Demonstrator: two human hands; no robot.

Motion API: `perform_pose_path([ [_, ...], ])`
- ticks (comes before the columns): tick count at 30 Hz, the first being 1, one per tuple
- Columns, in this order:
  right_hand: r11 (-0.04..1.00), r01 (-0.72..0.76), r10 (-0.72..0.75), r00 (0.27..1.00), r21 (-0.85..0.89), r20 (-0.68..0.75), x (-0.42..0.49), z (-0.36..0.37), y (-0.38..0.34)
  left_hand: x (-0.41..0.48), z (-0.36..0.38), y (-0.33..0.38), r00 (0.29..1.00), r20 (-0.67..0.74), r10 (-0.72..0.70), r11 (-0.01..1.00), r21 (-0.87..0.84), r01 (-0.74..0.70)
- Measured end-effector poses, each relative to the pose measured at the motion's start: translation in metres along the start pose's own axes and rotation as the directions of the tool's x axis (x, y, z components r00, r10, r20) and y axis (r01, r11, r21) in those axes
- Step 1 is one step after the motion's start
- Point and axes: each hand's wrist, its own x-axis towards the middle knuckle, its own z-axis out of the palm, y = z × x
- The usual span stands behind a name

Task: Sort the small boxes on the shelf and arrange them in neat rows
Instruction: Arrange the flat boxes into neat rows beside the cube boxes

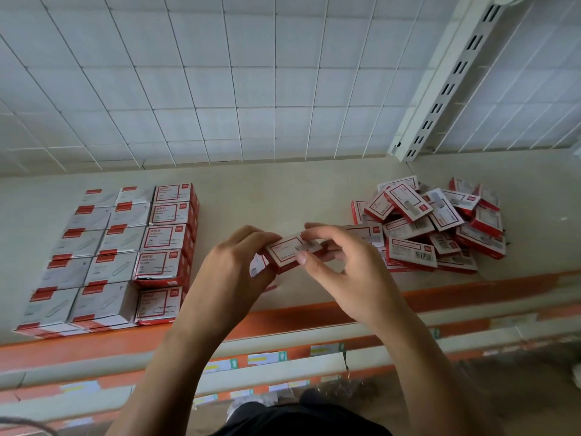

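1. Head view: a person stands at a pale shelf (283,196). Both hands hold one small box (290,250), red and white, just above the middle of the shelf.
2. The left hand (232,269) has its grip curled round the box's left end. The right hand (345,272) pinches the right end between thumb and fingers. More boxes may be tucked beneath it; I cannot tell how many.
3. Handling, as a judgement: thin cardboard, light, stiff enough to stack, easily dented at the corners. It is best held by the short ends or long sides.
4. To the right lies a loose pile (434,221) of similar boxes. To the left stand neat rows (119,247) of squarer boxes.
5. Writing: each box has a red frame and a small red logo square. The Chinese characters are too small to read with certainty. One box in the pile shows a barcode (423,255).
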Motion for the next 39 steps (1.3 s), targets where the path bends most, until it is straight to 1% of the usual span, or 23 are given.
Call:
perform_pose_path([
  [4,0.999,0.027,-0.028,0.999,-0.044,-0.029,0.001,-0.001,0.002,0.0,-0.003,-0.006,0.995,0.099,0.015,0.999,-0.036,-0.011],
  [7,0.986,0.094,-0.099,0.995,-0.138,-0.033,0.002,0.0,0.003,-0.002,-0.004,-0.007,0.993,0.114,0.013,0.999,-0.038,-0.008],
  [9,0.964,0.162,-0.164,0.986,-0.213,0.008,0.002,-0.002,0.003,-0.001,-0.004,-0.008,0.994,0.109,0.019,0.999,-0.052,-0.013],
  [12,0.906,0.262,-0.233,0.964,-0.332,0.127,0.003,-0.005,0.002,-0.001,-0.004,-0.009,0.994,0.1,0.032,0.997,-0.076,-0.025],
  [14,0.888,0.302,-0.26,0.952,-0.348,0.161,0.003,-0.005,0.002,-0.002,-0.004,-0.008,0.994,0.1,0.031,0.995,-0.093,-0.021],
  [16,0.889,0.314,-0.274,0.948,-0.332,0.161,0.003,-0.004,0.004,-0.002,-0.003,-0.009,0.994,0.106,0.029,0.995,-0.103,-0.018],
  [22,0.891,0.31,-0.249,0.944,-0.332,0.216,0.001,-0.009,0.012,-0.006,-0.002,-0.014,0.99,0.144,-0.003,0.997,-0.076,0.014],
  [26,0.908,0.27,-0.18,0.942,-0.32,0.284,-0.004,-0.015,0.014,-0.01,-0.007,-0.024,0.985,0.173,-0.012,0.998,-0.056,0.022],
  [29,0.916,0.232,-0.115,0.933,-0.327,0.34,-0.008,-0.016,0.014,-0.013,-0.008,-0.028,0.987,0.163,-0.01,1.0,-0.023,0.014],
  [32,0.925,0.214,-0.088,0.924,-0.314,0.371,-0.01,-0.012,0.01,-0.015,-0.007,-0.027,0.989,0.149,-0.014,1.0,-0.02,0.017],
  [36,0.933,0.178,-0.053,0.928,-0.314,0.368,-0.009,-0.009,0.006,-0.018,-0.009,-0.027,0.992,0.123,-0.009,1.0,-0.008,0.01],
  [39,0.934,0.166,-0.063,0.948,-0.315,0.313,-0.005,-0.004,0.002,-0.021,-0.014,-0.027,0.994,0.11,-0.019,0.999,0.04,0.014],
])
